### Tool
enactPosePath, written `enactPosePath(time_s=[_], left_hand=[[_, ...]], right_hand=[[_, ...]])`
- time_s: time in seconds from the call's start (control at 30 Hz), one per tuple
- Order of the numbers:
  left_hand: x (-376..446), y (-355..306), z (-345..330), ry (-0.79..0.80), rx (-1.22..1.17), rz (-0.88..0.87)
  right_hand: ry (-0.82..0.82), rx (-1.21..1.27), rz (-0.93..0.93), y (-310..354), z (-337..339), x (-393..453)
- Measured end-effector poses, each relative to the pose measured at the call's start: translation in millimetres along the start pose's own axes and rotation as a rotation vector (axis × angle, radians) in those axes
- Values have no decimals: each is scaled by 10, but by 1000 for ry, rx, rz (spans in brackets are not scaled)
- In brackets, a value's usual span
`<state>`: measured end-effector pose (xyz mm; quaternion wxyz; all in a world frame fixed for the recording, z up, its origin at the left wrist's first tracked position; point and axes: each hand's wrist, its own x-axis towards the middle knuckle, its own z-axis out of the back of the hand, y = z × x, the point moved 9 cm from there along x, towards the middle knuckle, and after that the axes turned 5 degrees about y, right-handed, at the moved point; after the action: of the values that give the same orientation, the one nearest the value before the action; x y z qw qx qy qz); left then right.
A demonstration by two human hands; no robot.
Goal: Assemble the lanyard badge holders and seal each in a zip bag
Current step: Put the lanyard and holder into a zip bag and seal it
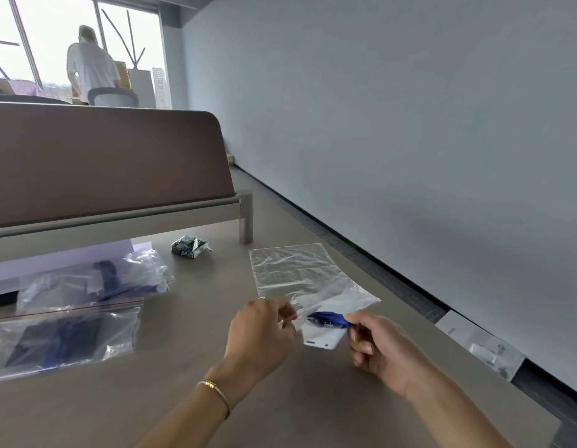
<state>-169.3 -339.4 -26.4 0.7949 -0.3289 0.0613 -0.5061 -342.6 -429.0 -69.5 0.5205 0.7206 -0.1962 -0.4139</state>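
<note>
A clear zip bag (297,273) lies flat on the tan table, its mouth toward me. My left hand (261,334) pinches the near edge of the bag's mouth. My right hand (381,347) pinches a bundled blue lanyard (329,319) with a white badge holder (322,337) hanging under it, right at the bag's opening. Part of the lanyard seems to sit under the plastic; how far in, I cannot tell.
Two filled zip bags lie at the left: one with a red strip (64,337) and one behind it (96,279). A small green packet (190,246) sits near a metal post (246,218) of the brown divider. The table's right edge drops to the floor, where a paper (484,344) lies.
</note>
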Motion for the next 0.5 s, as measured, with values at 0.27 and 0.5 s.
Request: enactPosePath(time_s=[0.27, 0.5], left_hand=[[-123, -176, 124, -55, 62, -161], [-103, -117, 116, -19, 84, -163]], right_hand=[[-43, -172, 19, 105, -171, 125], [-12, -274, -3, 128, -287, 190]])
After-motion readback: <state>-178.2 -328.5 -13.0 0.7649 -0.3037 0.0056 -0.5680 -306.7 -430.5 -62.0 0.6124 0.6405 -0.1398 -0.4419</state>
